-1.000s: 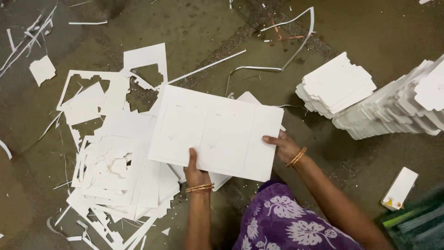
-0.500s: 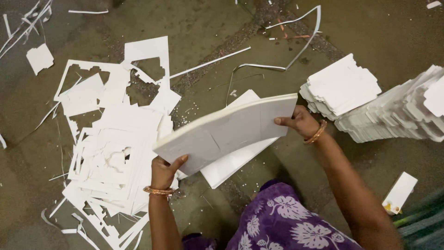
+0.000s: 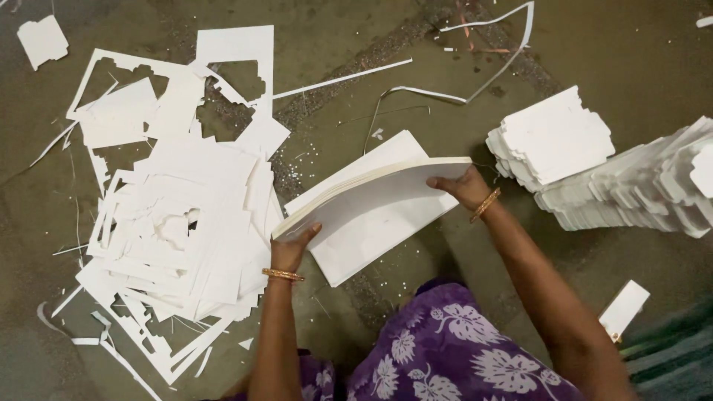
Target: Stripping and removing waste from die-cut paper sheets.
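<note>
I hold a stack of white card sheets lifted and tilted, its underside facing me. My left hand grips its lower left corner and my right hand grips its right edge. More flat white sheets lie on the floor beneath it. Both wrists wear gold bangles.
A heap of white cut-out scrap frames lies at left on the grey floor. Stacks of die-cut white pieces and a fanned row lie at right. Thin strips are scattered at the top. A small white card lies at lower right.
The sheets lay flat under my hands; I have raised and tipped them on edge, my left hand shifting left and my right hand moving up and right.
</note>
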